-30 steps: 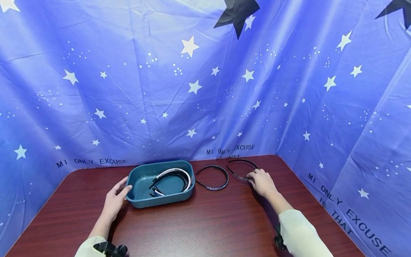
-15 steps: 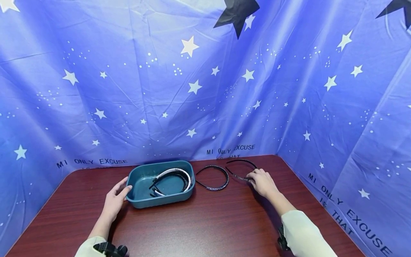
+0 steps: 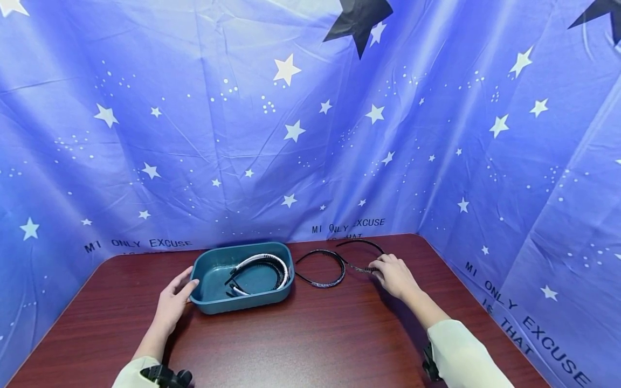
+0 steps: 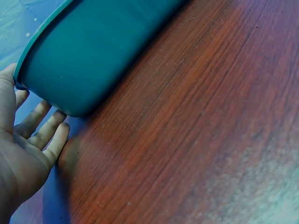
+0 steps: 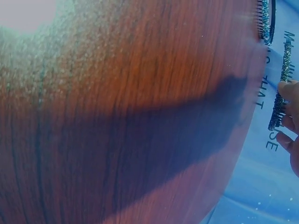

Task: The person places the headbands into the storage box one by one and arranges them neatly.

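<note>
A teal plastic bin (image 3: 208, 308) stands toward the back left of the table, with white and black toothed headbands (image 3: 274, 260) lying inside at its right end. My left hand (image 3: 172, 302) holds the bin's left end, thumb at the rim and fingers along the outer wall; the left wrist view shows those fingers (image 4: 44, 133) by the bin's lower corner. At the back right, my right hand (image 3: 397, 276) pinches a glittery black toothed headband (image 5: 285, 63), its tips pointing left. Another glittery black headband (image 3: 330, 284) lies between the bin and that hand.
The dark red wooden table (image 3: 291, 345) ends at the back and right against a blue star-patterned cloth (image 3: 252, 134). My right arm casts a shadow on the tabletop in the right wrist view.
My right hand has shifted slightly left with the headband, whose tips now come close to the headband lying beside the bin. My left hand and the bin stay in place.
</note>
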Available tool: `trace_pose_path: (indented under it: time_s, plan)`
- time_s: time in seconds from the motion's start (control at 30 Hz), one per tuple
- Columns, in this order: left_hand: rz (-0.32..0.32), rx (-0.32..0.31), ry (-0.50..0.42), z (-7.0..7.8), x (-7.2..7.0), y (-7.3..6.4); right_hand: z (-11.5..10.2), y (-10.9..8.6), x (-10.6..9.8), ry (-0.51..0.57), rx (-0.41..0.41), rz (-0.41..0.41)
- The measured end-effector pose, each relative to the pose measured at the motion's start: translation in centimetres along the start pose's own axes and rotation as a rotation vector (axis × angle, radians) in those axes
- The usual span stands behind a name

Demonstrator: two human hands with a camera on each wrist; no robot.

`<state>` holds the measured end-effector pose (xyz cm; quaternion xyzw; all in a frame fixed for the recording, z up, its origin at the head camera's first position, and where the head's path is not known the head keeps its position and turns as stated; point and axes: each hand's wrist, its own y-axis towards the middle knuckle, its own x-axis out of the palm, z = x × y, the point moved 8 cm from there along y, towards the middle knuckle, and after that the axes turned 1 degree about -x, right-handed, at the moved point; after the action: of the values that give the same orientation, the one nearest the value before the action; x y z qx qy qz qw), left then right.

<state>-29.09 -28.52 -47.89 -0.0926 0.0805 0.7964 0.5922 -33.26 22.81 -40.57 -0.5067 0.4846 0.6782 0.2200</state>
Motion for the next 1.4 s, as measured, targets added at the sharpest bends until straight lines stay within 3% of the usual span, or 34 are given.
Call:
trace_pose_path:
  time_s: [0.57, 1.0, 1.4]
  plan:
    - [-0.008, 0.003, 0.011, 0.1, 0.1, -0.1, -1.6, 0.3, -1.1, 0.012, -0.091, 0.084]
    - [-0.014, -0.002, 0.001, 0.2, 0.1, -0.2, -2.3, 0.6, -0.8, 0.014, -0.103, 0.041]
    - [-0.001, 0.011, -0.009, 0.3, 0.0, -0.2, -3.2, 0.7, -1.1, 0.005, -0.137, 0.067]
